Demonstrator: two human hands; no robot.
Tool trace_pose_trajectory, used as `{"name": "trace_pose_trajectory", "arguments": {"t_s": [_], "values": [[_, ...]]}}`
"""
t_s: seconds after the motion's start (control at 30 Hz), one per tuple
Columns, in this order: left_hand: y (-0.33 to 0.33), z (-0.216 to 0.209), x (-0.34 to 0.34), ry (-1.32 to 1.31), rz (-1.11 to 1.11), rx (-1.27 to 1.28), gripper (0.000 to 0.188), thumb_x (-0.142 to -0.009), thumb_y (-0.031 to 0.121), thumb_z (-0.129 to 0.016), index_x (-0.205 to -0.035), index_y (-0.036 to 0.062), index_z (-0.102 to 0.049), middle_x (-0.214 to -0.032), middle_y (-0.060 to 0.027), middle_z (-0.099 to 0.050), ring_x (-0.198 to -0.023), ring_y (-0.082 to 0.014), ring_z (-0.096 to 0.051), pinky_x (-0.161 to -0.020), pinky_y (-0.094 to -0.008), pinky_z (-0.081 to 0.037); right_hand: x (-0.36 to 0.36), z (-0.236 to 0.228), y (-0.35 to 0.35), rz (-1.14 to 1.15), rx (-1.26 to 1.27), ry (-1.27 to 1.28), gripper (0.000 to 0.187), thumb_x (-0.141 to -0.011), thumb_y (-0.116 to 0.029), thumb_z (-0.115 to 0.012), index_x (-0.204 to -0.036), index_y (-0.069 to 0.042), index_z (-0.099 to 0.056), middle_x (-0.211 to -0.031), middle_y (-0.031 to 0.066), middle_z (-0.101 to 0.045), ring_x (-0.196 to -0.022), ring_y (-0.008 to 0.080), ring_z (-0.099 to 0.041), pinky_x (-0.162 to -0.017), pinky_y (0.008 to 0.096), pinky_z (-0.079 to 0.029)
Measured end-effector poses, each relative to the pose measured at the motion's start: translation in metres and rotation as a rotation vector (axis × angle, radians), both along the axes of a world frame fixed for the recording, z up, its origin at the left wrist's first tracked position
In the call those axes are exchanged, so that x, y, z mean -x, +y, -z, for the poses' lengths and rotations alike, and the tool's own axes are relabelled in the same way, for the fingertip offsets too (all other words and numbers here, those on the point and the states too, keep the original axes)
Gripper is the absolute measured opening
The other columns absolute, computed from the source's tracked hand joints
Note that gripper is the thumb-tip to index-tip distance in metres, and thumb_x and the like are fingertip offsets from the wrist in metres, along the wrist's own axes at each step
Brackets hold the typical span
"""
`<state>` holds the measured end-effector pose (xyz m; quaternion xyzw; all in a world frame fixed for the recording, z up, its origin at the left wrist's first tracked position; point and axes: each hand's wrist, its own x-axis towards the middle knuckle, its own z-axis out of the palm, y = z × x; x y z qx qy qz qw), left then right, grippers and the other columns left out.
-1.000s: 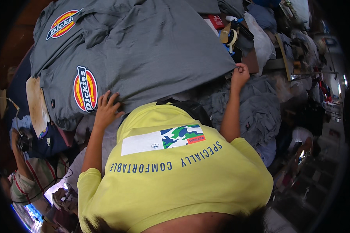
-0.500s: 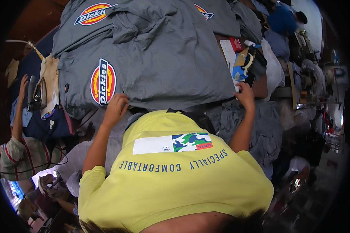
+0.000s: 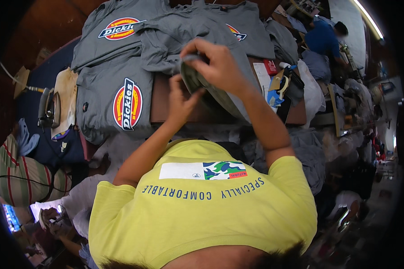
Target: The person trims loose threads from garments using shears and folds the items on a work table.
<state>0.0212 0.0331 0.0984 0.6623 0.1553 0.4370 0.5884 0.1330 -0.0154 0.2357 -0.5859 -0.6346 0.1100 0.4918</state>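
Over the table, the edge of a grey T-shirt [image 3: 191,78] is lifted and curled, so its darker inside shows. My right hand [image 3: 213,62] pinches that edge from above, fingers bent over it. Below it, my left hand [image 3: 183,102] is curled around the lower part of the same edge, thumb and fingers on the cloth. The rest of this shirt spreads away toward the back right. Left of my hands lies a folded grey T-shirt [image 3: 98,103] with a red and yellow horseshoe print.
Another printed grey shirt [image 3: 98,49] lies at the back left. An iron [image 3: 49,110] stands on the blue surface at left, by a person in a striped shirt [image 3: 29,177]. A tape dispenser [image 3: 280,85] and papers lie right; a person in blue [image 3: 323,38] is beyond.
Both hands have moved in from the shirt's near corners to the middle and lifted its edge. Brown tabletop now shows beneath. The person at left has drawn an arm back from near the iron.
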Motion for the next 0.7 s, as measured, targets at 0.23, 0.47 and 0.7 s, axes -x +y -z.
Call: {"name": "trace_pose_trajectory", "arguments": {"t_s": [0.23, 0.47, 0.7], "values": [[-0.005, 0.053, -0.035, 0.206, 0.374, 1.167, 0.041, -0.085, 0.023, -0.046, -0.117, -0.0013, -0.049, -0.108, -0.0152, -0.058, -0.094, -0.025, -0.056, -0.082, -0.0363, -0.046, -0.051, -0.133, 0.002, 0.19, -0.776, 0.054, 0.019, -0.085, 0.004, -0.044, -0.093, -0.005, -0.059, -0.08, 0.0001, -0.058, -0.074, 0.0055, -0.052, -0.068, 0.0184, -0.042], [0.185, -0.008, 0.076, -0.147, 0.091, 0.19, 0.031, -0.069, -0.008, -0.053, -0.096, 0.0073, -0.048, -0.086, -0.0024, -0.053, -0.071, -0.0081, -0.055, -0.064, -0.0178, -0.043, -0.195, -0.018, -0.111, 0.922, -0.636, -0.097, 0.019, -0.078, 0.008, -0.046, -0.085, -0.003, -0.061, -0.083, 0.0055, -0.062, -0.077, 0.0127, -0.057, -0.074, 0.0252, -0.044], [0.216, 0.069, 0.118, 0.733, -0.244, -0.109, 0.021, -0.07, 0.004, -0.061, -0.09, -0.0015, -0.059, -0.069, -0.0018, -0.054, -0.063, -0.0074, -0.048, -0.058, -0.0208, -0.039, -0.124, 0.24, -0.136, 0.756, 0.388, -0.359, 0.024, -0.068, 0.002, -0.059, -0.089, -0.01, -0.061, -0.093, 0.0119, -0.058, -0.089, 0.0337, -0.056, -0.078, 0.0393, -0.045]]}}
